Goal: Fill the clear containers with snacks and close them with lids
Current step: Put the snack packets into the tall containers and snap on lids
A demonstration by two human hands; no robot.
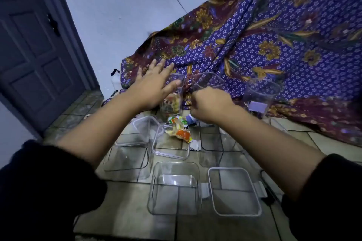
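Note:
A tall clear container (173, 101) holding colourful snacks stands at the middle of the tiled floor. My left hand (154, 84) is spread open over its left side, fingers apart, the thumb near its rim. Just right of that container, my right hand (210, 103) is closed on the edge of a clear square lid (208, 80), which is held tilted. A snack packet (180, 129) with orange and green print lies on the floor below the container. Several empty clear containers sit nearer me, among them one at the centre (175, 188) and one at the left (127, 154).
A clear lid (234, 191) lies flat at the near right, another (171, 143) behind the centre container. A further clear container (260, 96) stands at the right against a purple patterned cloth (274, 45). A dark door (35, 55) is at the left.

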